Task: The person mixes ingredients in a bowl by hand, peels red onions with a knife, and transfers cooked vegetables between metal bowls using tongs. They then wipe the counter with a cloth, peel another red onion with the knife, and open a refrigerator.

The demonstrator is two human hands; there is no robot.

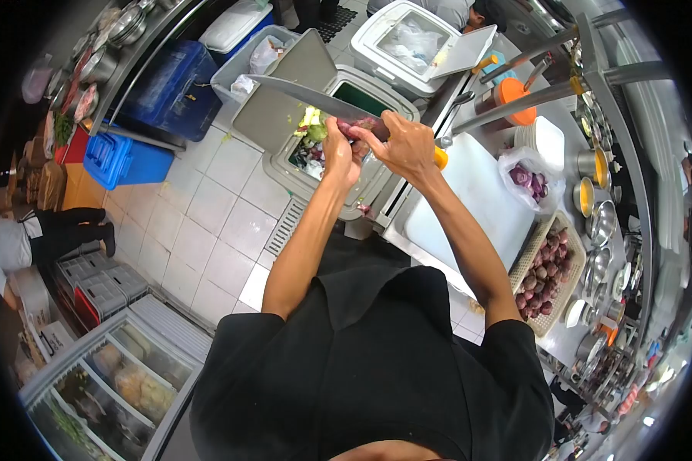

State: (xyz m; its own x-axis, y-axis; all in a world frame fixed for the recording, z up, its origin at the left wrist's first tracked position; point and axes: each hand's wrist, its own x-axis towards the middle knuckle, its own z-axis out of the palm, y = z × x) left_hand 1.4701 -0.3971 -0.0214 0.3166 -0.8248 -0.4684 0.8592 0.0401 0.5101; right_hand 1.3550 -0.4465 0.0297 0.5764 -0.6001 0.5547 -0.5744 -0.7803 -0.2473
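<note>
Over an open waste bin [281,170], my left hand [341,156] has its fingers closed around a red onion [351,126]. My right hand [404,147] grips a large knife [315,98]; part of its yellow-orange handle [440,158] shows beside the wrist. The broad blade points to the upper left, and its lower part lies against or just above the onion. My right thumb reaches to the onion too. Inside the bin are green and purple vegetable scraps [313,127]. Exact contact between blade and onion is partly hidden by my fingers.
At right, a white cutting board [469,201] lies on the counter. Beside it are a bag of peeled purple onions [529,183], a basket [544,326] of unpeeled ones and stacked white containers [544,140]. A white bin [373,58] and blue bin [134,163] stand nearby. Another person [11,240] bends at left.
</note>
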